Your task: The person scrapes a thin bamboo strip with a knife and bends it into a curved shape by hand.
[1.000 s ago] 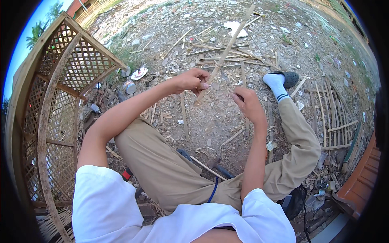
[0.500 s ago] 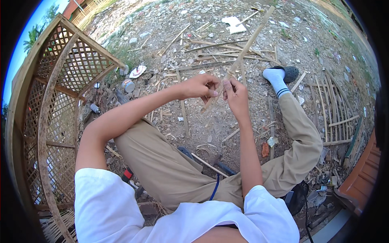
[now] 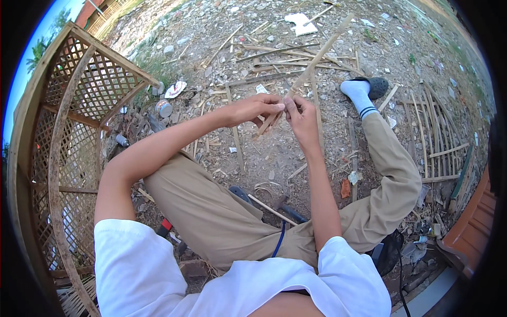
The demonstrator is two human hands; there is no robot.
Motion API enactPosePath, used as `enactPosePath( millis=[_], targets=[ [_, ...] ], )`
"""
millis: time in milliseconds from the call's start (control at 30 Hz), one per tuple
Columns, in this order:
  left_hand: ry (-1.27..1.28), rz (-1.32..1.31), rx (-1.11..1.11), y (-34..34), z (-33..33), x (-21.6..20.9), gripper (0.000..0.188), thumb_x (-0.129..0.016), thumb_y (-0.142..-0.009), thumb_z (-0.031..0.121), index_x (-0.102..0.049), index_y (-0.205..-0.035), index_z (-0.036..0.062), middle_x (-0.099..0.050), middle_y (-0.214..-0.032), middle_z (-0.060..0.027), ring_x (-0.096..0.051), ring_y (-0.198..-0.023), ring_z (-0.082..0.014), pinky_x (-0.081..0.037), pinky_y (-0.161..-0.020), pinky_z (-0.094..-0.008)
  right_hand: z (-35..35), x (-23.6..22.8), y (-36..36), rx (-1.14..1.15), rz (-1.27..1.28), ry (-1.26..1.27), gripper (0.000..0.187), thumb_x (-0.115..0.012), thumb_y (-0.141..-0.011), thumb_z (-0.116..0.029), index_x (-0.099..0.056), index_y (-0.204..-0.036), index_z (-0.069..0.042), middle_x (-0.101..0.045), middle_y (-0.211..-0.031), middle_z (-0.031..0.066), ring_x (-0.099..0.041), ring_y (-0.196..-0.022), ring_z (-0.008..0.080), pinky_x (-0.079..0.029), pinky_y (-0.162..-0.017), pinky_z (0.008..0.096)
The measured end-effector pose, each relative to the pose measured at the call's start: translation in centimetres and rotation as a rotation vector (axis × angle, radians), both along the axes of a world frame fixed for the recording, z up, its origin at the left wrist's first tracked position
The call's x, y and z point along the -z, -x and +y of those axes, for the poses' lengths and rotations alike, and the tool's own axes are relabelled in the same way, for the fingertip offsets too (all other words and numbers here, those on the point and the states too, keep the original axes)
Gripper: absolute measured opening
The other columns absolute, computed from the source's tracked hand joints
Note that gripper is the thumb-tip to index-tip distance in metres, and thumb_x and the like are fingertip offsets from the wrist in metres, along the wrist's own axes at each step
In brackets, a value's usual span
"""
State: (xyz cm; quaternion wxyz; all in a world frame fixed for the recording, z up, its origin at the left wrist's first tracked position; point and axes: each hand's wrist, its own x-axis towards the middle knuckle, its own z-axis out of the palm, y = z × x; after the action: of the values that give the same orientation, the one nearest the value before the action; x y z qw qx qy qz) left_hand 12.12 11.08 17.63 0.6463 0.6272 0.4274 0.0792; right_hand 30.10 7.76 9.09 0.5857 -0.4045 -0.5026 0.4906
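A long, pale bamboo strip (image 3: 322,51) slants away from me, its far end up toward the upper right. My left hand (image 3: 257,111) is closed around its lower part, and the near end pokes out below the fingers. Just to the right, my right hand (image 3: 301,117) pinches the same strip between thumb and fingers. Both hands almost touch each other above the ground. What the curled left fingers cover is hidden.
A wooden lattice panel (image 3: 79,124) stands on my left. Bamboo strips (image 3: 288,61) lie scattered ahead, and a slatted bamboo frame (image 3: 441,140) lies at right. A hammer (image 3: 290,210) and a thin stick (image 3: 269,209) rest between my legs. An orange corrugated sheet (image 3: 470,227) is at lower right.
The hands and bamboo strip have shifted slightly to the left. My left hand has turned a little around the strip, and the right hand stays pinched on it.
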Motion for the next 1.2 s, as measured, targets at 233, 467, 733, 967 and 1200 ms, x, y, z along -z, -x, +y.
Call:
enactPosePath(
  millis=[233, 467, 733, 967, 1200],
  targets=[
    [-0.201, 0.072, -0.037, 0.0, 0.1, 0.9, 0.034, -0.048, -0.111, 0.036, -0.064, -0.113, 0.0053, -0.049, -0.078, 0.0034, -0.047, -0.064, -0.0072, -0.040, -0.056, -0.0278, 0.0, 0.5, 0.6, -0.098, 0.213, 0.042, 0.032, -0.061, -0.106, -0.025, -0.063, -0.084, -0.002, -0.048, -0.065, -0.0044, -0.039, -0.057, 0.0037, -0.029, -0.050, 0.0237],
    [-0.040, -0.056, -0.186, -0.2, -0.1, 1.2, 0.032, -0.050, -0.110, 0.035, -0.063, -0.108, 0.0053, -0.047, -0.073, 0.0046, -0.039, -0.054, -0.0045, -0.032, -0.047, -0.0257, -0.1, 0.1, -0.7, -0.157, 0.245, 0.072, 0.031, -0.062, -0.105, -0.023, -0.062, -0.083, -0.002, -0.051, -0.068, -0.0036, -0.041, -0.059, 0.0035, -0.030, -0.051, 0.0229],
    [0.023, -0.072, -0.125, -0.3, -0.5, 0.6, 0.035, -0.052, -0.110, 0.037, -0.057, -0.091, 0.0076, -0.045, -0.069, 0.0050, -0.036, -0.051, -0.0038, -0.029, -0.045, -0.0244, -0.1, 0.6, -2.9, -0.296, 0.169, 0.072, 0.027, -0.064, -0.102, -0.015, -0.062, -0.079, -0.002, -0.051, -0.066, -0.0041, -0.040, -0.057, 0.0041, -0.029, -0.051, 0.0252],
    [0.039, -0.041, -0.041, 0.3, -0.4, 0.8, 0.042, -0.050, -0.110, 0.039, -0.052, -0.080, 0.0089, -0.042, -0.065, 0.0046, -0.032, -0.050, -0.0050, -0.027, -0.045, -0.0247, 0.2, 1.1, -4.7, -0.424, 0.065, 0.036, 0.032, -0.064, -0.101, -0.014, -0.058, -0.072, -0.003, -0.047, -0.064, -0.0047, -0.037, -0.057, 0.0046, -0.028, -0.051, 0.0263],
    [0.045, -0.041, 0.058, 0.7, -0.1, 0.7, 0.042, -0.049, -0.111, 0.039, -0.052, -0.082, 0.0088, -0.041, -0.065, 0.0046, -0.032, -0.050, -0.0051, -0.028, -0.046, -0.0249, 0.0, 0.8, -5.6, -0.530, 0.033, 0.073, 0.034, -0.064, -0.102, -0.017, -0.058, -0.072, -0.004, -0.045, -0.063, -0.0056, -0.037, -0.058, 0.0045, -0.029, -0.051, 0.0261]
  ],
)
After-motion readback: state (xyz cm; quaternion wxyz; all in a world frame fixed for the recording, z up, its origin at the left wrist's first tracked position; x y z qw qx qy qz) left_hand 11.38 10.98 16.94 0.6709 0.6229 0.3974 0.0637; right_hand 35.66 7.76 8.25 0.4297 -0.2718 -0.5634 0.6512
